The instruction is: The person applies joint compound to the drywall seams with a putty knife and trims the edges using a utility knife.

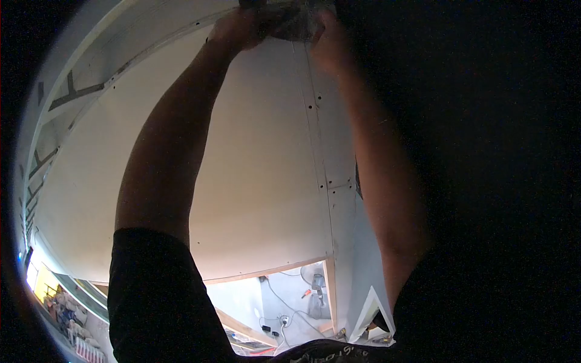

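Arms [169, 145] frame pale panel [260, 151]; hands [239, 27] [330, 45] near its top edge.

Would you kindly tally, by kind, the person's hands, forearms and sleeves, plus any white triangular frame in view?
Hands: 2, left hand and right hand
Forearms: 2, left forearm and right forearm
Dark sleeves: 2, left sleeve and right sleeve
White triangular frame: 1
Total: 7
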Demonstrator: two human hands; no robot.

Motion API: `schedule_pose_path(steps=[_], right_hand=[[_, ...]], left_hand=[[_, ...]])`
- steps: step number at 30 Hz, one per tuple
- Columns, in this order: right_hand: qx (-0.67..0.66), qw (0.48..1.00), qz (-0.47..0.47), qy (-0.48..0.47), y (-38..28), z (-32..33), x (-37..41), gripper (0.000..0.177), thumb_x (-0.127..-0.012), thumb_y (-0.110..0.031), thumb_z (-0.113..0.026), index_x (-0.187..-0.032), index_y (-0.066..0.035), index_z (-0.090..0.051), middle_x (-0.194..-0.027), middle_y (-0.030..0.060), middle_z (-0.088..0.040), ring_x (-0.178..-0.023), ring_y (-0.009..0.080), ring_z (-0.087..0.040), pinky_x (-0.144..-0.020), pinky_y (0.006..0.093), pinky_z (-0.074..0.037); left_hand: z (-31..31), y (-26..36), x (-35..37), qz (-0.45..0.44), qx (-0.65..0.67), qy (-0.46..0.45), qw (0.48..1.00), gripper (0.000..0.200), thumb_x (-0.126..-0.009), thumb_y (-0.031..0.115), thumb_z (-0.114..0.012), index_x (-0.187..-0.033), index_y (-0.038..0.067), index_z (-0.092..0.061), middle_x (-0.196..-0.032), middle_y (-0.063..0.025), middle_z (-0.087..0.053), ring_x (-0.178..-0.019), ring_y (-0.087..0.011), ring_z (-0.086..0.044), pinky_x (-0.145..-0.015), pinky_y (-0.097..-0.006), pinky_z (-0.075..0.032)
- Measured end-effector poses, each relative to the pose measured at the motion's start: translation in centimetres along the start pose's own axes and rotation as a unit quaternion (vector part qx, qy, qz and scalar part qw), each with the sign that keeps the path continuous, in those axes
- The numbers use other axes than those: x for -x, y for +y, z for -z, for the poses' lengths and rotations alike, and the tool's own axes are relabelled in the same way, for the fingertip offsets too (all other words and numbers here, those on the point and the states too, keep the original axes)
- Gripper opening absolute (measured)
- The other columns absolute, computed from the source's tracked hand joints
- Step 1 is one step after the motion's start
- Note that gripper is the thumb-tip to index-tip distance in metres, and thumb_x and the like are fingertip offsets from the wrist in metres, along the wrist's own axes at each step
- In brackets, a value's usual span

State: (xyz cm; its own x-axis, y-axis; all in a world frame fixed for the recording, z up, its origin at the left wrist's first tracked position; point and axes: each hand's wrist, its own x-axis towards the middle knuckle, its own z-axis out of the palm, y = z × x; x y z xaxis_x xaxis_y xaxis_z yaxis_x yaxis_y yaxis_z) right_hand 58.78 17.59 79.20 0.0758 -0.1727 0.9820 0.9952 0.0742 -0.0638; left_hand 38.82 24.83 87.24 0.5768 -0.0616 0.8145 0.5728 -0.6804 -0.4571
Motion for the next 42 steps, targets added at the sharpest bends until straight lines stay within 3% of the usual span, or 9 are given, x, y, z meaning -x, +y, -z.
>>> schedule_pose_path(steps=[1, 3, 12, 16, 25, 31, 37, 39, 42], right_hand=[[0.0, 1.0, -0.001, -0.006, -1.8, 1.6, -0.1, 0.043, -0.093, -0.013, -0.057, -0.135, -0.015, -0.054, -0.112, 0.0243, -0.068, -0.101, 0.0411, -0.068, -0.086, 0.048, -0.056], [0.021, 0.954, -0.179, -0.239, -7.7, 7.6, -1.7, 0.056, -0.092, -0.007, -0.057, -0.146, -0.01, -0.044, -0.142, 0.0275, -0.05, -0.129, 0.0445, -0.052, -0.107, 0.0455, -0.045], [0.073, 0.976, -0.093, -0.181, -8.4, 8.9, -0.2, 0.055, -0.087, 0.001, -0.051, -0.141, -0.008, -0.05, -0.129, 0.0261, -0.061, -0.123, 0.0412, -0.057, -0.102, 0.0473, -0.047], [0.077, 0.953, -0.152, -0.251, -7.4, 8.0, -1.1, 0.053, -0.086, 0.001, -0.051, -0.138, -0.008, -0.053, -0.128, 0.0271, -0.061, -0.12, 0.0419, -0.059, -0.1, 0.0477, -0.048], [0.098, 0.966, -0.085, -0.225, -5.8, 8.2, 2.2, 0.044, -0.085, -0.001, -0.052, -0.129, -0.006, -0.057, -0.113, 0.0296, -0.066, -0.105, 0.0451, -0.064, -0.09, 0.0496, -0.053], [0.106, 0.957, -0.108, -0.248, -6.3, 8.5, 2.8, 0.043, -0.085, -0.001, -0.052, -0.128, -0.005, -0.057, -0.113, 0.0302, -0.065, -0.105, 0.046, -0.064, -0.089, 0.0508, -0.052], [0.16, 0.927, -0.15, -0.304, -6.8, 9.2, 3.3, 0.049, -0.087, -0.001, -0.05, -0.135, -0.005, -0.051, -0.124, 0.0297, -0.062, -0.114, 0.0448, -0.061, -0.096, 0.0499, -0.051], [0.181, 0.949, -0.082, -0.245, -4.9, 7.9, 4.7, 0.045, -0.093, -0.015, -0.057, -0.137, -0.02, -0.053, -0.111, 0.0224, -0.069, -0.098, 0.0422, -0.069, -0.086, 0.0489, -0.056], [0.181, 0.953, -0.088, -0.227, -3.6, 7.2, 5.2, 0.045, -0.093, -0.017, -0.057, -0.137, -0.024, -0.053, -0.112, 0.0214, -0.069, -0.099, 0.0415, -0.069, -0.086, 0.0486, -0.056]], left_hand=[[0.9, 0.7, 0.2, 0.003, 0.003, -0.005, 1.0, 0.044, -0.096, 0.049, -0.053, -0.124, 0.018, -0.066, -0.113, -0.0176, -0.071, -0.107, -0.0349, -0.068, -0.092, -0.0504, -0.053], [3.3, 2.4, 0.4, 0.069, 0.066, -0.101, 0.99, 0.035, -0.094, 0.035, -0.061, -0.117, 0.011, -0.068, -0.109, -0.019, -0.07, -0.107, -0.0374, -0.065, -0.09, -0.0485, -0.052], [0.2, 0.8, -0.2, 0.056, 0.022, 0.005, 0.998, 0.038, -0.093, 0.035, -0.061, -0.122, 0.012, -0.067, -0.12, -0.0185, -0.068, -0.111, -0.0381, -0.064, -0.092, -0.0482, -0.052], [0.5, 1.0, 0.0, 0.075, 0.067, -0.02, 0.995, 0.038, -0.092, 0.036, -0.062, -0.119, 0.008, -0.068, -0.114, -0.0203, -0.069, -0.109, -0.039, -0.065, -0.09, -0.048, -0.053], [0.6, 1.5, 0.3, 0.113, 0.05, -0.045, 0.991, 0.045, -0.093, 0.044, -0.057, -0.115, 0.006, -0.07, -0.109, -0.022, -0.07, -0.107, -0.041, -0.066, -0.089, -0.0493, -0.054], [-0.9, 0.3, -0.7, 0.029, -0.047, -0.055, 0.997, 0.041, -0.096, 0.044, -0.053, -0.127, 0.02, -0.066, -0.12, -0.0179, -0.068, -0.112, -0.0378, -0.064, -0.091, -0.0484, -0.054], [0.8, 1.8, 1.2, 0.013, 0.072, 0.06, 0.996, 0.039, -0.095, 0.045, -0.056, -0.124, 0.023, -0.068, -0.115, -0.0167, -0.07, -0.107, -0.038, -0.066, -0.09, -0.0485, -0.055], [1.2, 1.9, 0.7, 0.071, 0.057, -0.033, 0.995, 0.036, -0.094, 0.041, -0.058, -0.118, 0.018, -0.071, -0.109, -0.0184, -0.071, -0.104, -0.0393, -0.067, -0.089, -0.0491, -0.054], [1.0, 2.2, 0.6, 0.112, 0.071, -0.042, 0.99, 0.035, -0.094, 0.039, -0.058, -0.114, 0.014, -0.072, -0.108, -0.0207, -0.071, -0.105, -0.0402, -0.067, -0.088, -0.0496, -0.054]])
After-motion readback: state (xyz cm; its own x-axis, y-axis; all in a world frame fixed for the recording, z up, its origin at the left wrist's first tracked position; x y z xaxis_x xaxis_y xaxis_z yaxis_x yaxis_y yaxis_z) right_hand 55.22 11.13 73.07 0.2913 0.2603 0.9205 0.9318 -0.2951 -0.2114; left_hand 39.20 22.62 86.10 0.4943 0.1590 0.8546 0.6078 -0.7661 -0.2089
